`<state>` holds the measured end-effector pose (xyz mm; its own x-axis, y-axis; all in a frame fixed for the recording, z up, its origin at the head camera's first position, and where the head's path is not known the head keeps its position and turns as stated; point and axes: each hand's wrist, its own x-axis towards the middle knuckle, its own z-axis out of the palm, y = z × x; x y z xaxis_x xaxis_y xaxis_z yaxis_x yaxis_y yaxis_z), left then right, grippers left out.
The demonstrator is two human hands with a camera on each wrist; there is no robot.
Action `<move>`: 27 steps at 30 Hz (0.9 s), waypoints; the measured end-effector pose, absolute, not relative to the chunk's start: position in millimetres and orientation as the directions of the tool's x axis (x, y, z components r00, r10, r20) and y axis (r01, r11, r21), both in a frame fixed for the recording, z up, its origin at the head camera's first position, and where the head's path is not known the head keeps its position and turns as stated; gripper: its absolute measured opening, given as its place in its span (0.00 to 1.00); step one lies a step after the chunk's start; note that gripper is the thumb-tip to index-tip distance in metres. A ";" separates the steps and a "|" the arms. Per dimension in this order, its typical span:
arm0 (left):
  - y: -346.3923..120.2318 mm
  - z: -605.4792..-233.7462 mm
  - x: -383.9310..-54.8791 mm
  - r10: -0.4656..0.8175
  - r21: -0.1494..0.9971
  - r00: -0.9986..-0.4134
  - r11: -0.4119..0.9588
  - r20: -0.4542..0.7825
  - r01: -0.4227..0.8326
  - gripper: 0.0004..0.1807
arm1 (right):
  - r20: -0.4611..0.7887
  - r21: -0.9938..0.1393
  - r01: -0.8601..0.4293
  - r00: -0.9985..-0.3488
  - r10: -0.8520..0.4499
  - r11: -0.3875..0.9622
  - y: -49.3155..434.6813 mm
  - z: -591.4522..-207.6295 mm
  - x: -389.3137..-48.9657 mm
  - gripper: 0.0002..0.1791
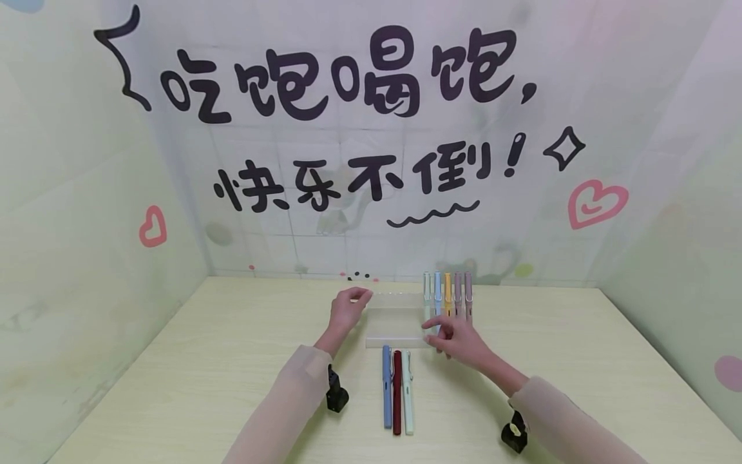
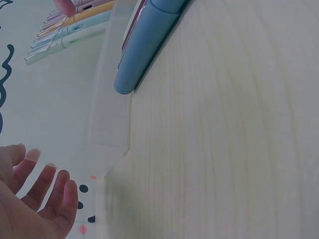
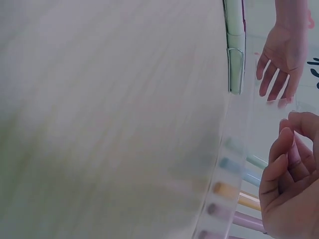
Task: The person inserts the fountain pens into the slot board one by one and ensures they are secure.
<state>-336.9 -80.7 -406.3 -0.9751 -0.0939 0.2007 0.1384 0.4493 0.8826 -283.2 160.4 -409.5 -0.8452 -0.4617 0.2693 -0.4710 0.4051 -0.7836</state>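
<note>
A clear plastic pen stand [image 1: 394, 342] is on the table, with several capped pens [image 1: 447, 290] leaning side by side in its right part: pale green, light blue, orange and purple ones. My left hand [image 1: 348, 309] is at the stand's upper left corner, fingertips by the edge; whether they touch it I cannot tell. Over the stand's right front is my right hand [image 1: 458, 340], its fingers loosely bent and nothing seen between them. In front of the stand lie a blue pen [image 1: 387, 386], a dark red pen [image 1: 397, 394] and a pale green pen [image 1: 408, 394].
The stand and pens are on a light wood-grain table [image 1: 203, 374]. Behind it hangs a printed backdrop [image 1: 348, 251] with large black characters, and pale cloth walls rise at both sides. Each sleeve carries a small black wrist camera [image 1: 336, 394].
</note>
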 end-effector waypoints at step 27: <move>-80.9 -405.8 -336.4 -0.087 0.876 -0.970 0.455 0.225 0.162 0.13 | 0.049 -0.720 -0.430 -0.815 -0.578 0.545 144.6 -425.5 -273.8 0.18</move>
<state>-336.4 -80.9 -405.8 -0.9704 -0.0874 0.2250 0.1620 0.4551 0.8756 -273.8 144.6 -425.5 -0.8148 -0.5776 0.0493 -0.4298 0.5449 -0.7200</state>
